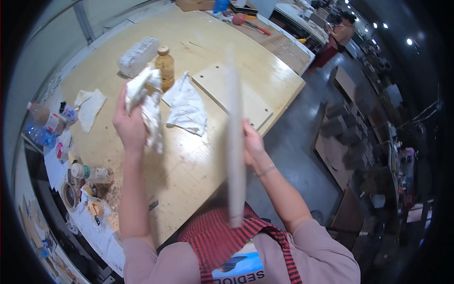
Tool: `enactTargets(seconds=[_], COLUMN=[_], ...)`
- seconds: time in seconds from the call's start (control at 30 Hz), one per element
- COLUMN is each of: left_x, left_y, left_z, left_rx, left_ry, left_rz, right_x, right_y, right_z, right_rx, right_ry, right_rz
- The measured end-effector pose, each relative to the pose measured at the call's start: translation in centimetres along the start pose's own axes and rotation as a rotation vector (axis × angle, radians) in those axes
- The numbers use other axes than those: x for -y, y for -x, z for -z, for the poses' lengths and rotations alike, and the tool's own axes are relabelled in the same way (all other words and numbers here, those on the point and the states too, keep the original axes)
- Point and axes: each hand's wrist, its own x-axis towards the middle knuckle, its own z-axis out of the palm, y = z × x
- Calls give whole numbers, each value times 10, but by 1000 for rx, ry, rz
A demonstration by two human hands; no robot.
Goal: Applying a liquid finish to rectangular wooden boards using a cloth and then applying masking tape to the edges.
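Observation:
My left hand (130, 124) is closed round a crumpled white cloth (152, 111), lifted over the table. A pale board (235, 142), seen edge-on and slightly blurred, stands upright in front of me. My right hand (254, 142) grips its right side; the fingers are partly hidden behind it. Beyond it a flat light panel (236, 97) with small dark holes lies near the table's right edge. Another white cloth (185, 106) lies spread between the two hands. A bottle of brown liquid (165, 68) stands behind the held cloth, beside a white wrapped block (138, 57).
The pale wooden table (198, 161) has a corner at the right. A cloth scrap (90, 109), a lying bottle (92, 173) and a tape roll (69, 195) are on the left. A red-headed mallet (239, 19) lies at the back. A person (343, 33) is far right, past stacked dark pieces (347, 128).

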Motion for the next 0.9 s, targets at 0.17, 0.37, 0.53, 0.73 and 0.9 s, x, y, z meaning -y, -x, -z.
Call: enactTargets(seconds=[0.17, 0.37, 0.53, 0.73, 0.9], left_x=[-64, 23, 100, 43, 31], left_y=[135, 51, -18, 58, 45], left_z=[-83, -95, 7, -41, -36], left_rx=[958, 540, 305, 226, 190], left_ry=[-204, -701, -600, 494, 393], left_rz=[-509, -529, 252, 530, 479], right_x=[11, -64, -78, -84, -49], right_y=[-9, 14, 12, 7, 37], right_z=[-87, -56, -42, -23, -75], right_rx=[-353, 409, 564, 352, -267], right_ry=[-240, -648, -670, -638, 64], right_rz=[-329, -570, -622, -622, -240])
